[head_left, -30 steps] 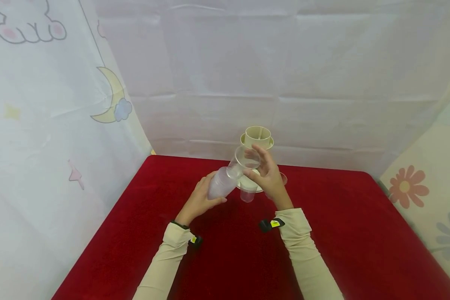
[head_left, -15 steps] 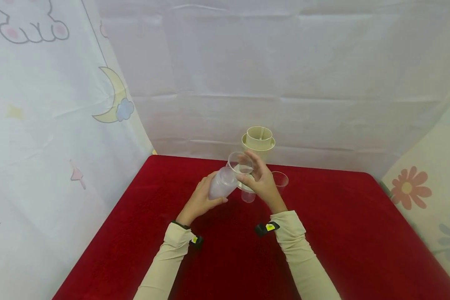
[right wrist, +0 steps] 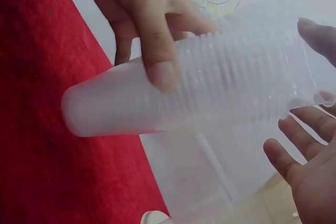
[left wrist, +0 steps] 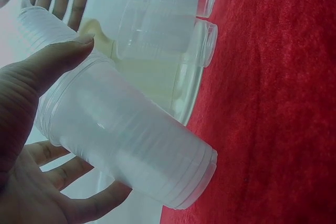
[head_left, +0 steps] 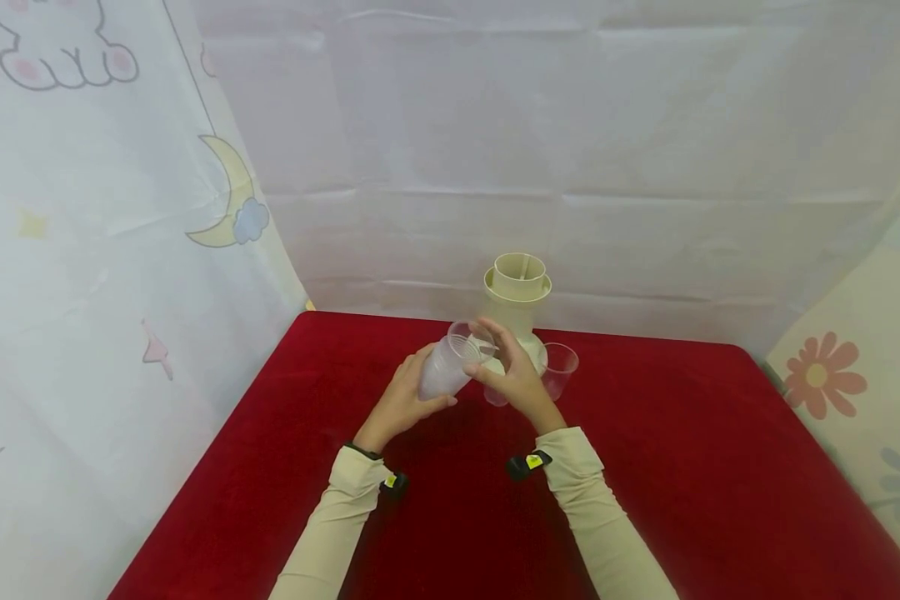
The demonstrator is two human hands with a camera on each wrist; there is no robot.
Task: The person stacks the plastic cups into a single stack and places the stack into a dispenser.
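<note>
My left hand [head_left: 399,396] grips a tilted stack of clear plastic cups [head_left: 441,373], its thumb across the near side in the left wrist view. Held by the rim in my right hand [head_left: 517,377], the end cup [right wrist: 299,72] sits in the mouth of that stack. The right wrist view shows the right thumb and fingers on opposite sides of this rim. Beyond the hands, a cream stand [head_left: 512,312] with a round two-step top rises at the table's back; the right hand covers part of it. Two clear cups stand near its base, one cup [head_left: 560,372] at the right, the other partly hidden.
A red cloth [head_left: 450,517] covers the table. Pale printed curtains hang behind it and at both sides, with a yellow moon [head_left: 228,196] on the left one and a flower [head_left: 816,375] on the right.
My right hand has moved down and left, bringing its cup from above the stack into the stack's mouth. The left hand has stayed nearly still with the stack.
</note>
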